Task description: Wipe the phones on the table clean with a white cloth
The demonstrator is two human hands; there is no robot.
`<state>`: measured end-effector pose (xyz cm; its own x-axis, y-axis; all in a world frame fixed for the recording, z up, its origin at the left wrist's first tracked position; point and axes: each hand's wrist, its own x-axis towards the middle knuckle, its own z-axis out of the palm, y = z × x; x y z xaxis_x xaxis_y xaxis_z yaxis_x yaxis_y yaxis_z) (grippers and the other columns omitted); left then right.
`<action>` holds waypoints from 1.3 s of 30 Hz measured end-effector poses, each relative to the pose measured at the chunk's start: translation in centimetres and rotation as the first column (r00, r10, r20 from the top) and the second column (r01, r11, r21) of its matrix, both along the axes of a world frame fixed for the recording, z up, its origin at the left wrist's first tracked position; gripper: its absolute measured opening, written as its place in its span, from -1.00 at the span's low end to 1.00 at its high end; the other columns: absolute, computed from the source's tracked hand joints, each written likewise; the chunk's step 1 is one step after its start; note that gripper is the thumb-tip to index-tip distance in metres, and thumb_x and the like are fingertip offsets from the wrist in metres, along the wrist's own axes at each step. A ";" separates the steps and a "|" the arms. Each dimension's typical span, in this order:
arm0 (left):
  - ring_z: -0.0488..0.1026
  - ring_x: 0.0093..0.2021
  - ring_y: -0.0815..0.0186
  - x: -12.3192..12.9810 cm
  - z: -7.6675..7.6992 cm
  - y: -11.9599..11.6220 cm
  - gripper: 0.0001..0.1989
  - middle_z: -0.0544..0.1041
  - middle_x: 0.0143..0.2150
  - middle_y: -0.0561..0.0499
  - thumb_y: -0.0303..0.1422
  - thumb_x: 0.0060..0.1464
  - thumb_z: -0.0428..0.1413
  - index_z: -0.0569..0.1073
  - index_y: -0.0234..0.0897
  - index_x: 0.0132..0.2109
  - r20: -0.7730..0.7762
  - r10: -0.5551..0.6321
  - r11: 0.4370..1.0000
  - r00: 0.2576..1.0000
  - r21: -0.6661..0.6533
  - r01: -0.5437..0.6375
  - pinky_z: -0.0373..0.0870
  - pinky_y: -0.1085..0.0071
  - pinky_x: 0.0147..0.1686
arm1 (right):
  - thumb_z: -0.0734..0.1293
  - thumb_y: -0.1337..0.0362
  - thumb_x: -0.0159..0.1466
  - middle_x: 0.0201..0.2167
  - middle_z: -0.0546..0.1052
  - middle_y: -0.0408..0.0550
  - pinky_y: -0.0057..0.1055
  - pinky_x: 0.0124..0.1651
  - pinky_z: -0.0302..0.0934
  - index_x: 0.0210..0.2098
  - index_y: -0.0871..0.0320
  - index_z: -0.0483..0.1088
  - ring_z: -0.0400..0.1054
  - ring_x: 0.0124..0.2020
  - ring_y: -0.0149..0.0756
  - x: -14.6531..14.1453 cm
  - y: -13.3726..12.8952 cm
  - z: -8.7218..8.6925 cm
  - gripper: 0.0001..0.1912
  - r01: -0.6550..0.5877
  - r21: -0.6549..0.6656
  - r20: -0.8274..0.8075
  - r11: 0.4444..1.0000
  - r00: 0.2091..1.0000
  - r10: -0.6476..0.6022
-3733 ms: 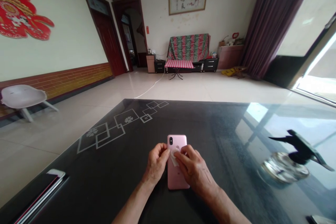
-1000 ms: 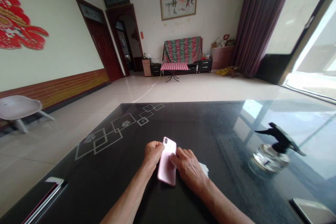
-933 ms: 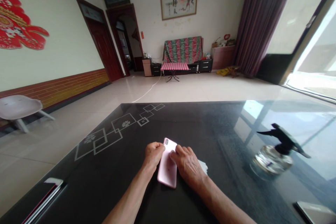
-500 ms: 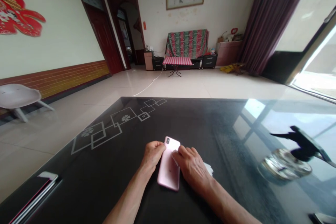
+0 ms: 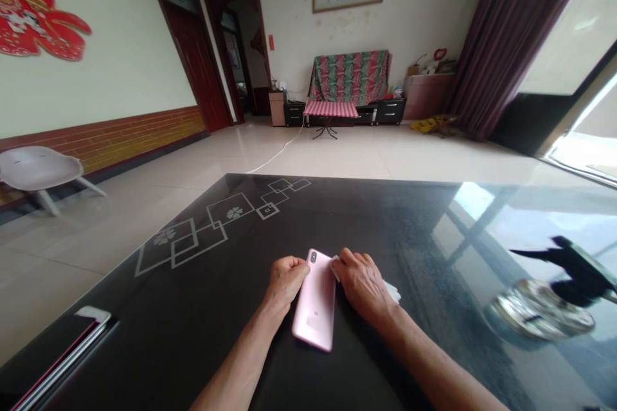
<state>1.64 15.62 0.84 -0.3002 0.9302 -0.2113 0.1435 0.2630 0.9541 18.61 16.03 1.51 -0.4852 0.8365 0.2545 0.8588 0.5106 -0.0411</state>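
A pink phone (image 5: 315,308) lies back side up on the dark glossy table (image 5: 202,327), its camera at the upper left corner. My left hand (image 5: 285,281) pinches the phone's upper left edge between thumb and fingers. At the phone's upper right edge, my right hand (image 5: 361,279) is closed on a white cloth or tissue (image 5: 393,291), which pokes out on both sides of the hand. Part of the cloth is hidden under my palm.
A clear spray bottle with a black pump (image 5: 542,308) stands at the right. Toward the left front edge lies a silver and pink flat object (image 5: 67,359). A white chair (image 5: 41,169) is beyond the table's left side.
My right hand has moved up and off the phone's back to its right edge, with the cloth. My left hand keeps its hold. The whole view has shifted slightly.
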 end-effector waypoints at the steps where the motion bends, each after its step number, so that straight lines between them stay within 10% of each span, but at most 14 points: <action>1: 0.16 -0.66 0.48 0.0 0.0 0.0 -0.97 0.31 -0.71 0.15 -0.49 -0.28 0.11 0.45 -0.35 -0.58 0.000 0.003 1.000 1.000 0.000 -0.003 0.03 0.55 -0.65 | 0.13 0.43 0.36 -0.33 0.39 -0.08 -0.38 -0.27 -0.06 -0.39 0.15 0.38 0.22 -0.38 -0.36 -0.2 -0.4 0.1 -0.74 -0.011 -0.002 0.001 1.000 1.000 0.011; 13: 0.21 -0.66 0.46 -0.2 -0.5 0.2 -0.98 0.34 -0.71 0.13 -0.47 -0.31 0.14 0.45 -0.35 -0.59 0.063 0.014 1.000 0.998 0.006 -0.015 0.07 0.55 -0.67 | 0.24 0.42 0.32 -0.32 0.40 -0.15 -0.43 -0.26 0.05 -0.32 0.11 0.36 0.26 -0.38 -0.39 -0.7 -8.2 -0.1 -0.88 -0.250 -0.136 -0.140 0.959 0.963 0.231; 39: 0.31 -0.68 0.44 0.0 -0.4 0.5 -0.94 0.36 -0.71 0.13 -0.53 -0.26 0.19 0.43 -0.36 -0.56 0.248 0.097 0.994 0.964 -0.064 -0.084 0.24 0.54 -0.65 | 0.21 0.51 0.25 -0.41 0.37 -0.15 -0.34 -0.31 0.01 -0.37 0.11 0.26 0.22 -0.45 -0.31 -0.9 -8.4 -1.9 -0.83 -0.192 0.151 -0.117 0.970 0.971 0.210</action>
